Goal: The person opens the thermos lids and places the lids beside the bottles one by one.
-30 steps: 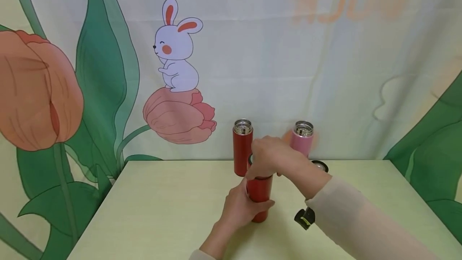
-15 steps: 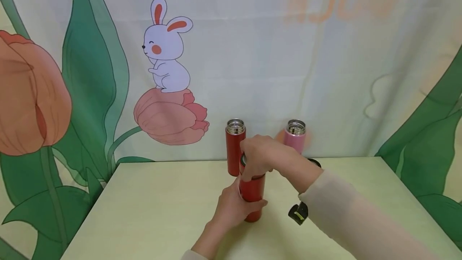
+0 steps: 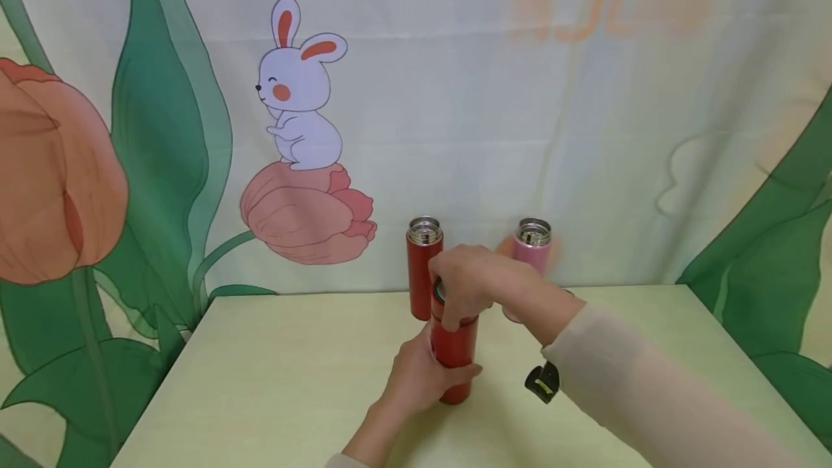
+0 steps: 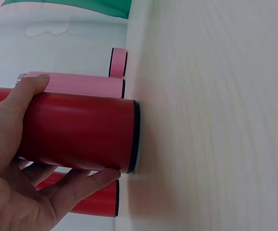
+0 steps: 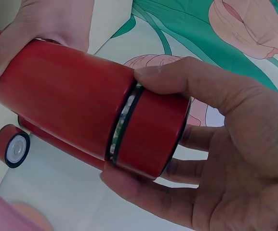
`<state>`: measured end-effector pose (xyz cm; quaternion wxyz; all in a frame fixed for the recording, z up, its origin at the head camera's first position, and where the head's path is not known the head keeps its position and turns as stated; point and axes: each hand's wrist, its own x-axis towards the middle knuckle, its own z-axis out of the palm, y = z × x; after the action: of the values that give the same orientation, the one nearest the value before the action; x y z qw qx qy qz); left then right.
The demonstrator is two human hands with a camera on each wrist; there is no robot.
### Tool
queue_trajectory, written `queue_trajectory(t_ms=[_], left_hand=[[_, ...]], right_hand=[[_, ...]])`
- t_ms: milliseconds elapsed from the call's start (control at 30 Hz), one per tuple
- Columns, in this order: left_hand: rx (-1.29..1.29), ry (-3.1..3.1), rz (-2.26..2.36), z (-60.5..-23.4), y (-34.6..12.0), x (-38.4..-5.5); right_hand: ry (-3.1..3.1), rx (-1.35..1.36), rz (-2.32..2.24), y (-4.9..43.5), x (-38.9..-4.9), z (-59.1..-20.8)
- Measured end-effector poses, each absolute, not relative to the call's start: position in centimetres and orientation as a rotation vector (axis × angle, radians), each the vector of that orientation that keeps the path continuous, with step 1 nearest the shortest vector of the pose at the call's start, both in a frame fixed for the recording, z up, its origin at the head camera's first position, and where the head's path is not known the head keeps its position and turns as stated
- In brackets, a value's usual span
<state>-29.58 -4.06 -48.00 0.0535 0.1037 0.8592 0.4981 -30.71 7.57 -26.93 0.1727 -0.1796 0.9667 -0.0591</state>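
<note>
Upright on the table stands a red thermos bottle (image 3: 453, 349). My left hand (image 3: 416, 375) grips its lower body, the thumb laid across the near side. In the left wrist view that hand (image 4: 20, 192) curls round the bottle (image 4: 81, 130) from both sides. From above, my right hand (image 3: 471, 282) holds the red lid (image 5: 153, 132) at the bottle's top. The right wrist view shows thumb and fingers of the right hand (image 5: 240, 139) on both sides of the lid. A narrow shiny band shows between lid and body.
Behind stand an uncapped red thermos (image 3: 424, 266) and an uncapped pink thermos (image 3: 533, 248). A loose red lid (image 5: 12, 146) and a pink lid (image 4: 118, 62) rest on the table (image 3: 273, 381). A printed curtain (image 3: 455, 92) hangs along the table's back edge.
The head view has shifted, so everything sits further left than a second ago. Both hands stay on the red thermos; the right fingers have shifted slightly on the lid.
</note>
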Motion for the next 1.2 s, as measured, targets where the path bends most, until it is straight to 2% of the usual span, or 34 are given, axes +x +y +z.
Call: queue_trajectory(t_ms=[700, 1200], left_hand=[[0.309, 2.622, 1.504, -47.88, -4.50, -29.72], [0.319, 2.630, 1.510, -48.13, -4.06, -29.38]], right_hand=[[2.720, -0.516, -0.109, 7.59, -30.85, -26.24], [2.857, -0.280, -0.074, 7.58, -30.15, -26.80]])
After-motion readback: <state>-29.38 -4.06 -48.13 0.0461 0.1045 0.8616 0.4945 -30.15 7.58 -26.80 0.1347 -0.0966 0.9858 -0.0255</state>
